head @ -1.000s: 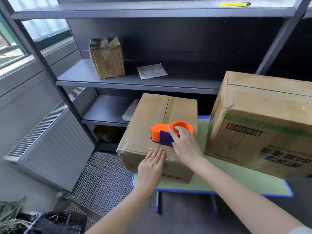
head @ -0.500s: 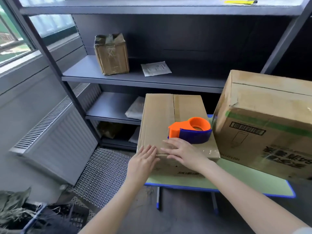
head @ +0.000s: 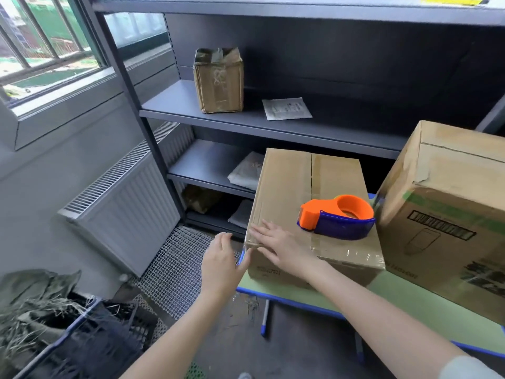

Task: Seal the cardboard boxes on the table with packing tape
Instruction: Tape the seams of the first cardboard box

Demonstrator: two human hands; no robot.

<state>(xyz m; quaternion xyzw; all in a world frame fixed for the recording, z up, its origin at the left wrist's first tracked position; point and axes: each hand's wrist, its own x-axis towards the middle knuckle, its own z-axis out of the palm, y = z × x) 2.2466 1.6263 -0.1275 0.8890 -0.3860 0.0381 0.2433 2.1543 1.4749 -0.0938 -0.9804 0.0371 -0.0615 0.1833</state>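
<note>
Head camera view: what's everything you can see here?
smaller box: 1, brown, left on table.
larger box: 1, brown, right on table.
tape dispenser: 1, orange and blue, atop smaller box.
table: 1, green, under both boxes.
shelf unit: 1, dark grey, behind table.
shelf box: 1, brown, middle shelf.
paper sheet: 1, white, same shelf.
radiator: 1, pale grey, below window.
crate: 1, dark, lower left.
right hand: 1, flat on smaller box's near-left corner.
left hand: 1, beside that corner.

Dark grey metal shelving [head: 259, 124] ahead, barred window [head: 49, 45] at left (daylight outside), white radiator [head: 128, 203] below it, wire mesh [head: 175, 269] on grey floor [head: 300, 351], black crate [head: 90, 348] of dry grass near-left.
</note>
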